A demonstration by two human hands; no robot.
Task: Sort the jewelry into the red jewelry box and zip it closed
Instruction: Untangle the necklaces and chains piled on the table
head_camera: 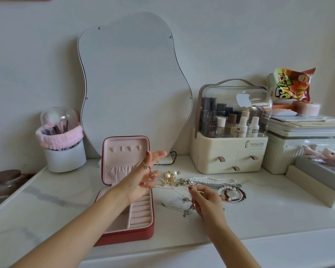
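Observation:
The red jewelry box (145,231) lies open on the white table, its pink lid upright and its tray showing ring rolls. My left hand (143,176) hovers over the box's right edge and pinches one end of a thin silver chain (167,183). My right hand (205,202) pinches the chain's other end, so it stretches slanting between both hands. Behind the chain lie pearl and gold earrings (170,176), a pearl necklace (213,179), beaded bracelets (232,194) and another thin chain (174,206) on the table.
A wavy mirror (135,82) leans on the wall behind the box. A brush holder (63,146) stands at the left, a cosmetics organizer (230,136) at the right, with stacked boxes (306,144) and a snack bag (291,84) beyond.

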